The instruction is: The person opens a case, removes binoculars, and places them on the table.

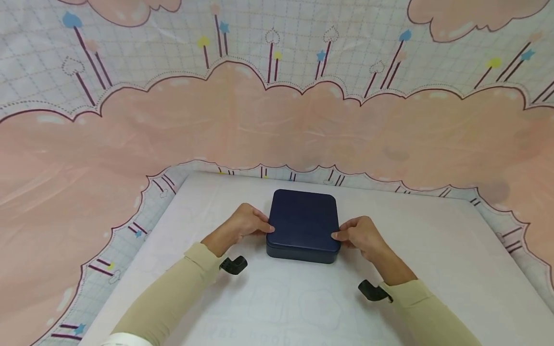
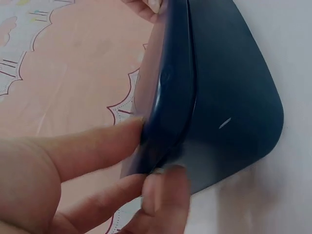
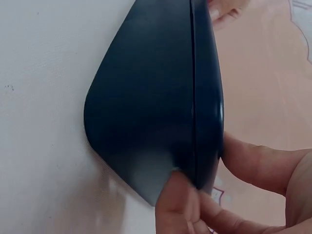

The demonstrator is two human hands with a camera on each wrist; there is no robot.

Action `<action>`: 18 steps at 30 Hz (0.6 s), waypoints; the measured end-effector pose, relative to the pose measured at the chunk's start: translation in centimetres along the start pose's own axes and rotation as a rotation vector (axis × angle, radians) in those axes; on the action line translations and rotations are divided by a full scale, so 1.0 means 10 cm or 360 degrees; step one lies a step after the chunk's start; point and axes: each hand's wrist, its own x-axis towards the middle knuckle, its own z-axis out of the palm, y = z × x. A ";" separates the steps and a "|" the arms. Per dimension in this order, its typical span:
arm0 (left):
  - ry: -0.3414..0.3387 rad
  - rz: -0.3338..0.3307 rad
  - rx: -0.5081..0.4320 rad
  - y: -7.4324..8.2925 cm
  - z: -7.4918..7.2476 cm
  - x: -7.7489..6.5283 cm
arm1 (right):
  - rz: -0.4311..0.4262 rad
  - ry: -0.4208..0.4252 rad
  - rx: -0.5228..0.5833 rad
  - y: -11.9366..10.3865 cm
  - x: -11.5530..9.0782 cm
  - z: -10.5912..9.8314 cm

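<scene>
A dark blue rectangular box (image 1: pixel 303 221) with rounded corners rests on the white table. Its lid (image 1: pixel 305 216) sits over the body, and a thin seam runs between them in both wrist views. My left hand (image 1: pixel 248 221) pinches the lid at its left side, thumb on the top edge and fingers at the seam. On the opposite side my right hand (image 1: pixel 357 235) pinches the lid the same way, its thumb (image 3: pixel 253 161) on the top edge. A small pale scratch mark shows on the box's side in the left wrist view. The inside of the box is hidden.
White table covering (image 1: pixel 277 298) lies under the box and both forearms. Behind and beside the table hangs a peach and white patterned cloth (image 1: pixel 277 129). A black wrist-camera mount (image 1: pixel 233 265) sits at the left cuff, another (image 1: pixel 373 291) at the right.
</scene>
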 end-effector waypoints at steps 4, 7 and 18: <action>0.0014 0.0011 0.0111 0.02 0.02 -0.03 | -0.0037 0.0041 -0.0069 -0.01 -0.03 0.01; 0.0042 0.0008 0.0169 0.04 0.02 -0.05 | -0.0032 0.0054 -0.0091 -0.02 -0.03 0.02; 0.0065 -0.0026 0.0138 0.07 0.05 -0.03 | 0.0004 0.0024 -0.0042 -0.03 -0.01 0.02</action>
